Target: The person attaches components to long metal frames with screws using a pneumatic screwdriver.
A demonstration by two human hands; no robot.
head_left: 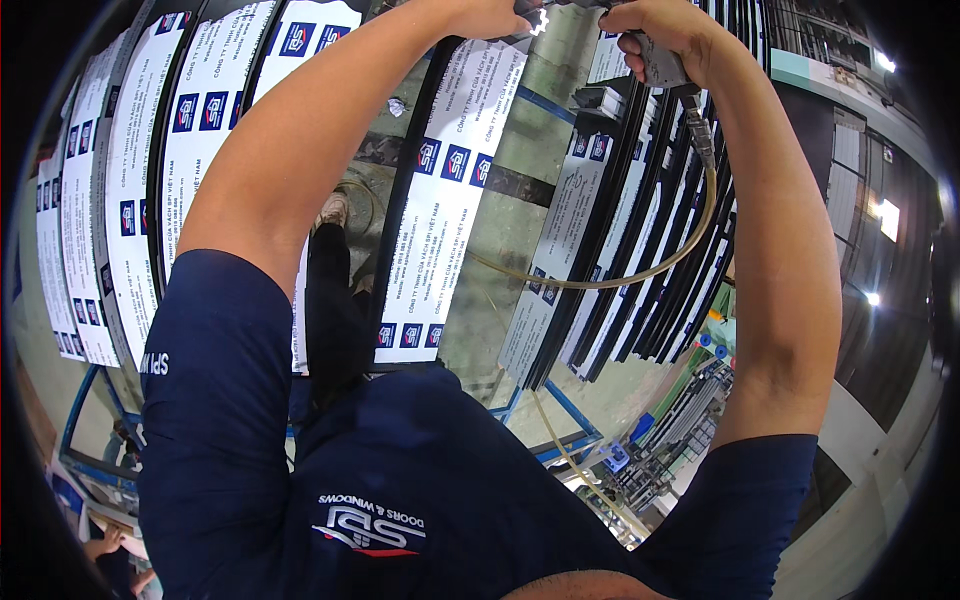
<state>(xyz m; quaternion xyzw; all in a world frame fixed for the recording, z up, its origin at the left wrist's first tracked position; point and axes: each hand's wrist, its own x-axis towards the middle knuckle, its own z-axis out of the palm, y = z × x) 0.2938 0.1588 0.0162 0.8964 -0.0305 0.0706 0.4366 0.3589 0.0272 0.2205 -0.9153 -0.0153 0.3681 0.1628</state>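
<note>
At the top edge, my right hand [672, 28] is wrapped round a grey air tool [662, 64], whose metal coupling leads into a yellowish air hose [712, 200]. My left hand [490, 16] is at the far end of a long dark profile covered in white printed film [425, 235]. Its fingers are partly cut off by the picture's edge, so I cannot see whether they grip anything. A bright jagged-edged piece [539, 20] shows beside its fingertips. The tool's working end is hidden.
Filmed profiles [135, 200] lie side by side on the left, with more dark and white profiles [610, 230] on the right. Blue metal stands [570, 440] support them. The hose loops across the right side. Another person's hand [105, 542] shows at lower left.
</note>
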